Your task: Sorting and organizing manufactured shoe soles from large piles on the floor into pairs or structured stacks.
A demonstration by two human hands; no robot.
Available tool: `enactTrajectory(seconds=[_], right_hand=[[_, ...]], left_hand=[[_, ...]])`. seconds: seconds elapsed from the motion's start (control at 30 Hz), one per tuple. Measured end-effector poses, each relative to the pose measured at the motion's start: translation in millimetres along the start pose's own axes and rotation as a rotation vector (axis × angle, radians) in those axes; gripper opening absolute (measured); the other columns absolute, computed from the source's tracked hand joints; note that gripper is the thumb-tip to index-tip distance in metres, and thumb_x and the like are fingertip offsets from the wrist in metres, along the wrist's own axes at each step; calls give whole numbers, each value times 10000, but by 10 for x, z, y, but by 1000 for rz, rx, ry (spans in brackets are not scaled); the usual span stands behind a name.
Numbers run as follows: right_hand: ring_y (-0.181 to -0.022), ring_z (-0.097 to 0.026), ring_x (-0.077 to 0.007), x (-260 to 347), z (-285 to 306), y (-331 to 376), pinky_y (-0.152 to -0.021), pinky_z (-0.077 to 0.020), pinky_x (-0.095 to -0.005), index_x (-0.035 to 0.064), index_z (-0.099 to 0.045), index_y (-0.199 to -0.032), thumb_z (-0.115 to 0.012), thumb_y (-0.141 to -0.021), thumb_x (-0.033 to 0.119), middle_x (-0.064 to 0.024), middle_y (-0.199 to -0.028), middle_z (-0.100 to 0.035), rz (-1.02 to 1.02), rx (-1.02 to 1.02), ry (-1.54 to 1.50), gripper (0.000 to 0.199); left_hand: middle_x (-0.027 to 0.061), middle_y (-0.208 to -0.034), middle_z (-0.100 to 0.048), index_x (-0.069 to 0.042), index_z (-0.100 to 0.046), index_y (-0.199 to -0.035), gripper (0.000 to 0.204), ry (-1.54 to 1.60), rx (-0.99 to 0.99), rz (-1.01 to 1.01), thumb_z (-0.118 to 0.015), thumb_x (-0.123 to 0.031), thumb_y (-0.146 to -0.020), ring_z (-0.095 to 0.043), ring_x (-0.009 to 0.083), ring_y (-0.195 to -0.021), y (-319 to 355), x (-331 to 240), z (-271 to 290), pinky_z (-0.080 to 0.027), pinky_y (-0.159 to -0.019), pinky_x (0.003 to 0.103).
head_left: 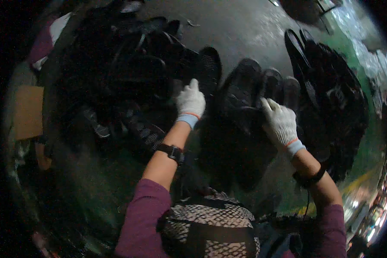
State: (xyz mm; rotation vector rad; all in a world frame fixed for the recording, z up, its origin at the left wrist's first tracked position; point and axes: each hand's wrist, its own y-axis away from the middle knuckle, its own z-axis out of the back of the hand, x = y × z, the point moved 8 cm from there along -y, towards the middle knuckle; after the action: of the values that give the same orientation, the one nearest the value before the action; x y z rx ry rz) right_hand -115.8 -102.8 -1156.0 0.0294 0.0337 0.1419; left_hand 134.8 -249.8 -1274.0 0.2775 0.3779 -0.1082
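My left hand (191, 101), in a white knit glove, is closed at the near left side of a black shoe (209, 64) with a textured surface. One finger stretches out along it, while the other fingers curl. Farther right, my gloved right hand (281, 124) has its fingers bent and closed at the near end of a narrow black shoe (271, 84). Another slim black shoe (291, 91) lies just right of it. Between my hands sits a broader black shoe (244, 81). Darkness hides where my fingertips meet the shoes.
Dark shoes lie heaped at left (137, 73), and another black pile (335, 94) stands at right. A brown cardboard box (29, 112) is at the far left. Clear plastic bags (367, 64) lie at the upper right. Grey floor (241, 30) shows beyond the shoes.
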Motion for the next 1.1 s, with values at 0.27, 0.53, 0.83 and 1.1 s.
enactTrajectory(seconds=[0.27, 0.53, 0.83, 1.1], right_hand=[[-1180, -656, -306, 112, 528, -383, -1007, -518, -407, 53, -506, -1511, -765, -911, 171, -171, -1339, -655, -150, -161, -842, 664], [-1217, -618, -228, 962, 316, -1069, -1017, -504, -327, 19, -438, -1548, -679, -981, 121, -142, -1397, -602, -190, -147, -2024, 624], [-900, -629, -127, 823, 114, -1159, -788, -568, -342, 53, -548, -1396, -588, -989, 120, -40, -1071, -619, -178, -71, -2099, 414], [-1307, -599, -346, 1082, 766, -855, -1073, -517, -456, 51, -414, -1584, -553, -989, 586, -205, -1545, -527, -49, -22, -2880, 812]], left_hand=[[288, -1327, -628, -60, -601, -1388, 482, 361, -168, -77, -580, -238, -940, -625, 473, -1169, 183, 16, 684, -514, -1013, 535], [205, -1231, -705, 21, -709, -1170, 279, 527, -429, -683, -666, -159, -961, -634, 384, -1206, 153, 180, 1627, -475, -1087, 450], [236, -1382, -619, -74, -444, -1505, 773, -298, -223, 285, -719, -396, -858, -656, 410, -1218, -897, 1869, 2076, -542, -1006, 530], [126, -969, -763, -1, -709, -1176, 330, 1594, 179, 180, -663, -166, -894, -752, 265, -842, -462, 1166, 1479, -636, -855, 404]])
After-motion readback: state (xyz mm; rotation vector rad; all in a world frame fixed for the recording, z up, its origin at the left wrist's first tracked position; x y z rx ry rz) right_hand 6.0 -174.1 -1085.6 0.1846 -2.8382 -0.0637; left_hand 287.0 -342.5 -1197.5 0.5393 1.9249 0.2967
